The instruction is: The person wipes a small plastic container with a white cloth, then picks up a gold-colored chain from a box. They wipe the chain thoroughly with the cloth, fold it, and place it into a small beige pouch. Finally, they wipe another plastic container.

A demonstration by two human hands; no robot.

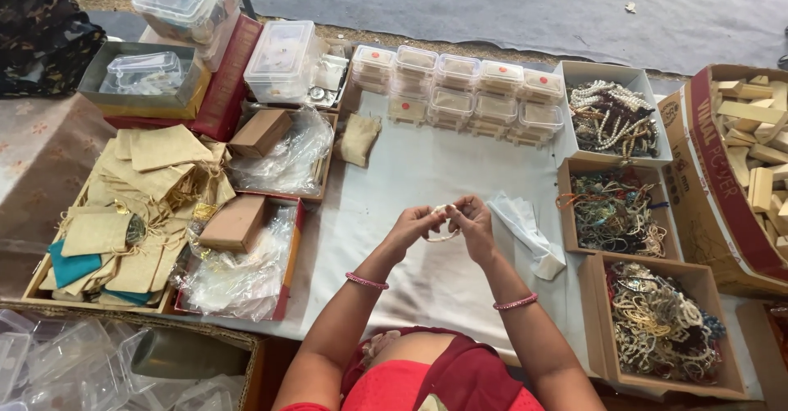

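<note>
My left hand (412, 224) and my right hand (474, 220) meet over the middle of a white cloth (427, 173). Together they pinch a small pale beaded bracelet (444, 232), which curves down between the fingertips. Each wrist wears a pink bangle. A folded pile of clear plastic sleeves (525, 226) lies on the cloth just right of my right hand.
Three cardboard boxes of beaded bracelets (614, 211) line the right side, beside a carton of wooden blocks (759, 148). Rows of small clear lidded boxes (460, 91) stand at the back. Beige cloth pouches (148, 197) and trays with brown boxes (238, 222) fill the left.
</note>
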